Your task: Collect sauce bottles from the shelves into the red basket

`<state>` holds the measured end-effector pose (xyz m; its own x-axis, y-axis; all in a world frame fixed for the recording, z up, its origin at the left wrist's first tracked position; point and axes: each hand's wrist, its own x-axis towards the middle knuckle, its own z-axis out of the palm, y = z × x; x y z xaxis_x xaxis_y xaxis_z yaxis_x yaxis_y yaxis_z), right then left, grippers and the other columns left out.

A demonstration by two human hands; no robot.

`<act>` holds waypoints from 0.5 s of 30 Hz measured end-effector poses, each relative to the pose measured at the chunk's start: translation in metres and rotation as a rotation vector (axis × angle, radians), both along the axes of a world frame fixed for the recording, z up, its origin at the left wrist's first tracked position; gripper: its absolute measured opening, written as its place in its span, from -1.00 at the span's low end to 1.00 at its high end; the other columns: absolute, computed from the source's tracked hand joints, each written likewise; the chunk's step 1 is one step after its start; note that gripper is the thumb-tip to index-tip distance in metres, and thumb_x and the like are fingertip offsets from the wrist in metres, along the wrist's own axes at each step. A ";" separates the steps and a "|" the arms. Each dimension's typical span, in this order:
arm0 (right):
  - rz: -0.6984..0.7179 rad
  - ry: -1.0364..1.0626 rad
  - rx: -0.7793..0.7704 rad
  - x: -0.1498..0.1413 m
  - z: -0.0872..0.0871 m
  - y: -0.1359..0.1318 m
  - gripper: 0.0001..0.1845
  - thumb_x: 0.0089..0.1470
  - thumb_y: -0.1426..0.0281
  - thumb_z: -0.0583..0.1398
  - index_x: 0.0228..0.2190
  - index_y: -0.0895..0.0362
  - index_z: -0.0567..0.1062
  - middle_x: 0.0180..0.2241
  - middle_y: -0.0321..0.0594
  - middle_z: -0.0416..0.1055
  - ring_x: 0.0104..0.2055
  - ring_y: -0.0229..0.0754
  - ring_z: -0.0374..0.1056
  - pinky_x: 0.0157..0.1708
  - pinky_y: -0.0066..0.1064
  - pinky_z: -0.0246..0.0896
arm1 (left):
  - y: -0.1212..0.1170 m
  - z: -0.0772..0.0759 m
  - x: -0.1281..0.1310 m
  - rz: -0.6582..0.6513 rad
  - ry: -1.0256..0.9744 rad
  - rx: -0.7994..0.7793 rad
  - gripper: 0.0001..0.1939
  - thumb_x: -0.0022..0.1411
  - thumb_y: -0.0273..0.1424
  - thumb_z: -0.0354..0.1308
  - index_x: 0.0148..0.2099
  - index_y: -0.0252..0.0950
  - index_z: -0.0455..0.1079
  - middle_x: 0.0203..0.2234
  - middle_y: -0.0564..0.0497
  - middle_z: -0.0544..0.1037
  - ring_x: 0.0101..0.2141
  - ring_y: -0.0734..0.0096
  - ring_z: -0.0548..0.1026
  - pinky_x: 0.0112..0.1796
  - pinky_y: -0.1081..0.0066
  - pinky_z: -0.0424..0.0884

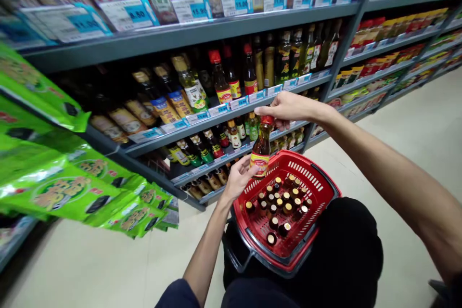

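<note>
A brown glass sauce bottle [261, 147] with a red cap and a yellow-and-red label stands upright in the air, just above the near rim of a red plastic shopping basket [309, 160]. The right hand [288, 109] comes in from the right, its fingers [271, 107] clenched around the red cap from above. The left hand [238, 179] comes up from below, its fingers [250, 165] grasping the lower part of the bottle beside the label.

Inside the basket, many small glass bottles [277, 204] with gold and dark caps stand packed together on the red latticed base. The basket rests on a rounded black object [348, 250], and dark sleeves [176, 296] show at the bottom edge of the view.

Ahead, grey metal shelving [187, 33] carries rows of bottled sauces, oils and vinegars [231, 72], with white-and-blue price labels [128, 13] along the shelf edges. To the left, glossy green printed packets [61, 192] hang in overlapping rows, well apart from the hands. Further along on the right, the shelves hold red and yellow packaged goods [393, 43]. A pale cream tiled floor [382, 178] runs along the aisle beneath the shelving and the basket.
</note>
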<state>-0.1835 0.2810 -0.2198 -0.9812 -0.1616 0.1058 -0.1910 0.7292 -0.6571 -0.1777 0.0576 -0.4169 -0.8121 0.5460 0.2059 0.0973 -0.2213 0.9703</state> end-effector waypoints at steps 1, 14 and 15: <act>0.037 0.014 -0.043 -0.004 -0.004 -0.004 -0.40 0.11 -0.11 0.25 -0.47 0.23 0.57 -0.64 -0.20 0.40 -0.55 -0.23 0.40 -0.51 -0.40 0.40 | -0.006 0.001 0.002 0.019 -0.004 0.000 -0.30 0.06 -0.01 0.40 0.12 -0.33 0.43 0.07 -0.22 0.56 0.07 0.13 0.53 0.14 0.23 0.39; 0.184 0.005 -0.419 -0.019 -0.070 -0.039 -0.49 0.09 0.19 0.34 0.02 0.18 0.51 -0.20 -0.16 0.56 -0.40 -0.29 0.45 -0.41 -0.43 0.48 | -0.036 -0.008 0.018 0.118 -0.077 0.137 -0.15 -0.16 0.07 0.49 0.06 -0.31 0.36 0.06 -0.25 0.52 0.08 0.06 0.50 0.13 0.22 0.37; 0.172 -0.005 -0.409 -0.016 -0.071 -0.039 -0.48 0.10 0.19 0.34 0.04 0.18 0.50 -0.22 -0.16 0.56 -0.41 -0.28 0.45 -0.39 -0.42 0.48 | -0.035 -0.011 0.021 0.126 -0.078 0.123 -0.19 -0.13 0.04 0.49 0.05 -0.31 0.36 0.05 -0.25 0.52 0.08 0.07 0.50 0.13 0.22 0.38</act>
<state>-0.1993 0.2416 -0.2910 -0.9442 -0.2688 0.1902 -0.2829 0.3666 -0.8863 -0.1562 0.0221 -0.4275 -0.8887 0.4134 0.1983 0.0570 -0.3294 0.9425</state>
